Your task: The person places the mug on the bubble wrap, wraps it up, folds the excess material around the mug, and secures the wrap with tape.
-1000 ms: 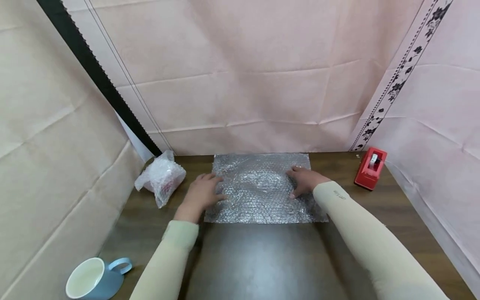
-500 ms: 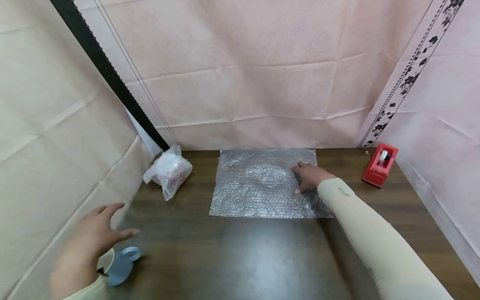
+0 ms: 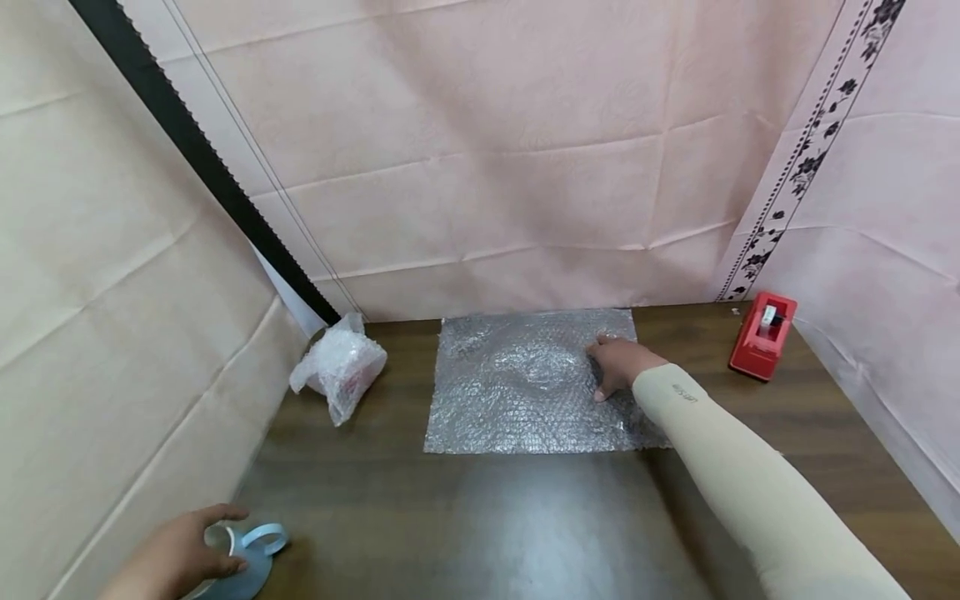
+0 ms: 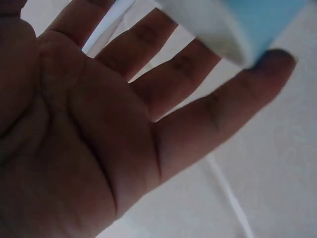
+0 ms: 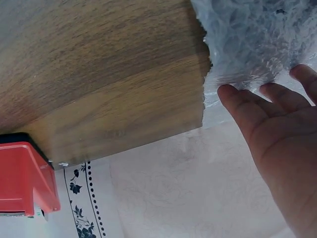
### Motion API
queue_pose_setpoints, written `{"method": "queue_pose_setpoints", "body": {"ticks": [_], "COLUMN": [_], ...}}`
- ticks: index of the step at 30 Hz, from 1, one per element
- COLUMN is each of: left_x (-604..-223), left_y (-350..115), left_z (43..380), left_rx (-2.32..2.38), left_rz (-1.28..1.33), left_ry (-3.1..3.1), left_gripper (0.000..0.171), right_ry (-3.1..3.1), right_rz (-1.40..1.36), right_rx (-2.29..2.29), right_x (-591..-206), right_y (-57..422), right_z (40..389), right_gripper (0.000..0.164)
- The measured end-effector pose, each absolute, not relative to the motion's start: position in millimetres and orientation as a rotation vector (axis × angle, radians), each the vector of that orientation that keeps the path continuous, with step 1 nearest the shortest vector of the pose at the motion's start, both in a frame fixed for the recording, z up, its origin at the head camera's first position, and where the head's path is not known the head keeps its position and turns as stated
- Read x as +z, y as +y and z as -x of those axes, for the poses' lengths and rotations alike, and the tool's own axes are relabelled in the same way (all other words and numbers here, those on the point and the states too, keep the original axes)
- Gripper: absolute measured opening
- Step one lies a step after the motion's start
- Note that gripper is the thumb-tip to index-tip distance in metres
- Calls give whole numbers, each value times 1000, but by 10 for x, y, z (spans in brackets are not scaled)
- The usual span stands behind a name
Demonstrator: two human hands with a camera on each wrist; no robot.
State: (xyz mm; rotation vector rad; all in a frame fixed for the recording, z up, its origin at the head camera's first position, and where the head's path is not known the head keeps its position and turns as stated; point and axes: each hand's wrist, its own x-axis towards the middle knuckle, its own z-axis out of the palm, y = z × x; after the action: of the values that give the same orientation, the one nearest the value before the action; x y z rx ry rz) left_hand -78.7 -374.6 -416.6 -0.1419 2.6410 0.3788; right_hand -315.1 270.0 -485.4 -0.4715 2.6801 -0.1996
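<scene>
My left hand (image 3: 176, 554) is at a light blue mug (image 3: 251, 571) at the lower left, thumb and forefinger spread on either side of its rim. The left wrist view has the mug (image 4: 270, 20) at the top, with nearly straight fingers against its pale rim; part of the mug is hidden by the hand. A sheet of bubble wrap (image 3: 510, 417) lies flat at the back of the table. My right hand (image 3: 622, 365) rests on its right side, fingers extended. Close up, those fingertips touch the bubble wrap (image 5: 247, 39) near its edge.
A bubble-wrapped bundle (image 3: 341, 367) sits at the back left of the wooden table (image 3: 450, 533). At the back right stands a red tape dispenser (image 3: 761, 337). Cloth walls (image 3: 510, 192) close off the back and both sides.
My left hand has left the bubble wrap's left side and come down leftward to the mug. The right hand stays on the bubble wrap. The head view has shifted slightly.
</scene>
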Motion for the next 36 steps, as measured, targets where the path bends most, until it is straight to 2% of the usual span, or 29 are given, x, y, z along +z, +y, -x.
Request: {"method": "queue_pose_setpoints", "body": {"ticks": [10, 16, 19, 27, 36], "left_x": [-4246, -4240, -4223, -3941, -3719], "left_y": [-3801, -3767, -3693, -3229, -2255], "left_z": [687, 735, 822, 1308, 2062], "left_rx": [379, 398, 408, 535, 450], "left_rz": [-68, -74, -116, -342, -463], "left_ry": [2790, 2803, 2853, 2959, 2897], "left_gripper": [60, 61, 62, 65, 62], "right_ry": [2680, 2710, 2702, 2692, 2683], "right_rz": [497, 494, 496, 512, 471], "right_rx": [-209, -306, -293, -243, -245], "right_x": [-4912, -5293, -5365, -5390, -5487], "right_y": [2761, 2909, 2923, 2853, 2916], "right_z": [3168, 3378, 3421, 3508, 3557], "right_gripper": [104, 110, 112, 113, 116]}}
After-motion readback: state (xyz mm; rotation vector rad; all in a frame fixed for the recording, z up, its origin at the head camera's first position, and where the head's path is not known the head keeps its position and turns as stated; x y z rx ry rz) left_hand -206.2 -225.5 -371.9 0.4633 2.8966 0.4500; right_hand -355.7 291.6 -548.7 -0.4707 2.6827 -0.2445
